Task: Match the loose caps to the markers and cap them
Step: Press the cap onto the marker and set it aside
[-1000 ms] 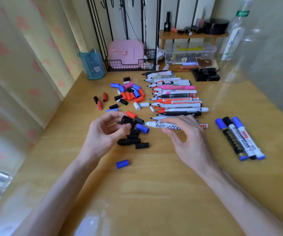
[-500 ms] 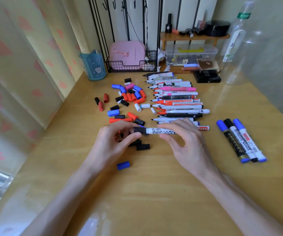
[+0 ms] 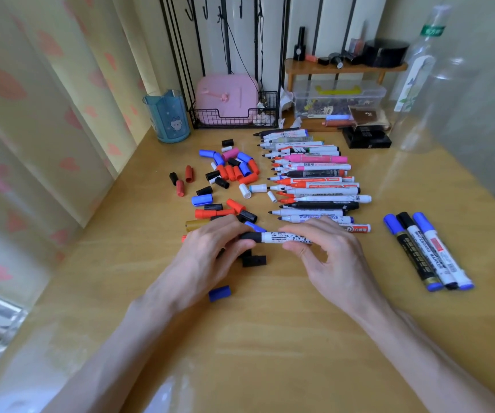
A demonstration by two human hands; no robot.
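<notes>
Between both hands, the white marker (image 3: 285,237) lies crosswise: left hand (image 3: 210,254) pinches its black cap (image 3: 250,236), right hand (image 3: 326,251) grips the barrel.

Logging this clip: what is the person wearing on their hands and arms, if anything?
Nothing visible. The left hand and right hand are bare: no gloves, rings, watch or bands. Both forearms are uncovered to the frame edge, no sleeve in view.
</notes>
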